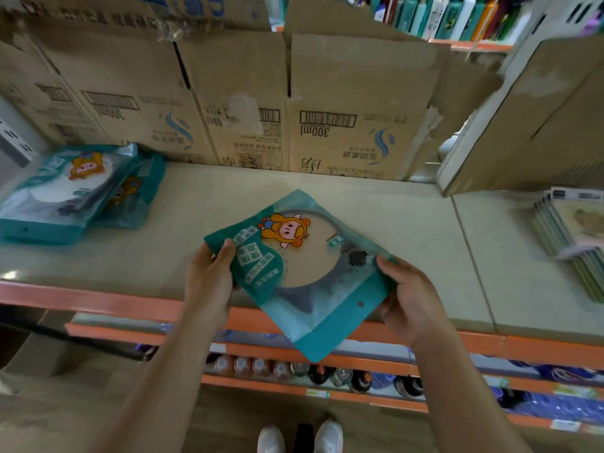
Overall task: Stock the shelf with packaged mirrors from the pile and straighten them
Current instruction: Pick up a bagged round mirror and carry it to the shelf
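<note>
A teal packaged mirror point(304, 273) with an orange cartoon figure is held tilted over the front edge of the beige shelf point(228, 204). My left hand point(209, 282) grips its left edge, thumb on top. My right hand point(408, 299) grips its right edge. At the shelf's far left lies a small stack of packaged mirrors point(72, 191), two overlapping and askew.
Flattened cardboard boxes point(248, 103) line the back of the shelf. A stack of thin booklets point(575, 243) lies at the right. The shelf has an orange front rail point(98, 299); lower shelves hold bottles point(294, 371). Feet in white shoes point(300, 436) stand on the floor below.
</note>
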